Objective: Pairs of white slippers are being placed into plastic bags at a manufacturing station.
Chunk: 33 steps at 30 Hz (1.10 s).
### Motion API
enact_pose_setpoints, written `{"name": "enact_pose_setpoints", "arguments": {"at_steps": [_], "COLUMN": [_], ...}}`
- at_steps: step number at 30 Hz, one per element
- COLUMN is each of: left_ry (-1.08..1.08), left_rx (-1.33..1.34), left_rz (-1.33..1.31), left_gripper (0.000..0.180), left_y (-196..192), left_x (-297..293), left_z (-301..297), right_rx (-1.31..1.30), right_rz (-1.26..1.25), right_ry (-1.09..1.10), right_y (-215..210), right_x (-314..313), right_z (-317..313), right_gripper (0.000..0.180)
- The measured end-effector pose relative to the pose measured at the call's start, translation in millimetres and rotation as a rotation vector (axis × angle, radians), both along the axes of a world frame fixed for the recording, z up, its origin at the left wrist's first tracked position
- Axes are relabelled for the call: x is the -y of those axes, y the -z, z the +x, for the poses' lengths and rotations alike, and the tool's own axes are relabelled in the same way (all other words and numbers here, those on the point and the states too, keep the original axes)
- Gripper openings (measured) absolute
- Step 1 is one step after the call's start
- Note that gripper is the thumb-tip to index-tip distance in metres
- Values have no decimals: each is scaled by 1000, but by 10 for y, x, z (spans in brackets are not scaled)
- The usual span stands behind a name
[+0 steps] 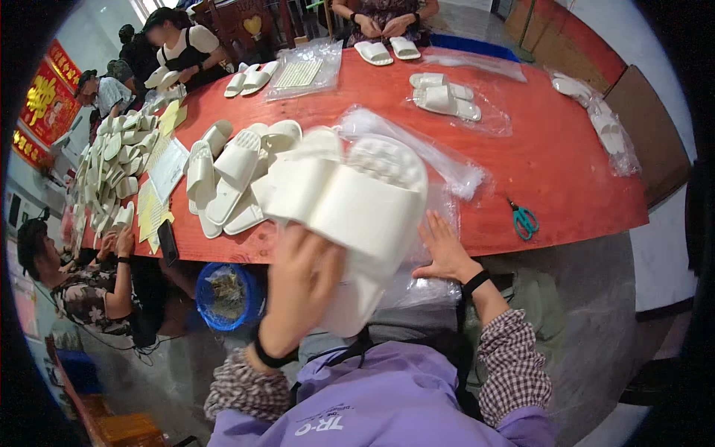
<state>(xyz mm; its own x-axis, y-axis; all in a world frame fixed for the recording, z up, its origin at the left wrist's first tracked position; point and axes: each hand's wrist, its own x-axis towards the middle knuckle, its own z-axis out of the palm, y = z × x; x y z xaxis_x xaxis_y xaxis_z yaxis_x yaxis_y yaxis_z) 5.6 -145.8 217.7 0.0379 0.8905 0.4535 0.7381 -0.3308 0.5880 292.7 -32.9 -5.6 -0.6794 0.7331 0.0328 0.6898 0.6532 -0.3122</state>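
**White slippers held above red desk**

Desk spread across mid-frame; grey floor seen at lower right. Slippers, smooth-strapped and bumpy inside, are gripped by left hand at frame centre. Right hand is splayed, nothing grasped, over clear crinkled plastic. Round blue bin placed lower left.

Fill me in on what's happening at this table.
A person's left hand holds up a pair of white slippers at the near edge of the red table. The right hand is spread open over clear plastic, with teal-handled scissors lying further right. More white slippers lie loosely grouped to the left. Across the table, a co-worker's hands are together behind another pair.
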Motion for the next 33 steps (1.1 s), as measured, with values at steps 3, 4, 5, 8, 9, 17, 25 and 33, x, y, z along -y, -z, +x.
{"name": "enact_pose_setpoints", "arguments": {"at_steps": [3,4,5,8,9,17,25,33], "left_ry": [-9,-44,-41,-106,-124,26,41,83], "left_rx": [-114,-164,-152,-258,-344,-340,-336,-330], "left_rz": [-72,-64,-63,-165,-200,-290,-85,15], "left_gripper": [18,23,23,28,37,69,40,13], "left_y": [404,610,871,1647,1858,1940,2081,1974], "left_x": [-253,-340,-430,-535,-511,-311,-433,-410], "left_z": [345,425,479,499,493,119,126,30], "right_rx": [2,-114,-103,20,25,-309,149,163], "right_rz": [-36,-25,-24,-27,-34,5,159,163], "right_ry": [-21,-38,-35,9,11,172,909,832], "right_y": [6,17,-1,-100,-86,-314,-79,-49], "right_x": [-49,-23,-27,4,-7,-251,-401,-325], "right_z": [-74,-41,-24,-91,-76,350,1732,1778], "right_gripper": [114,113,113,115,115,47,37,48]}}
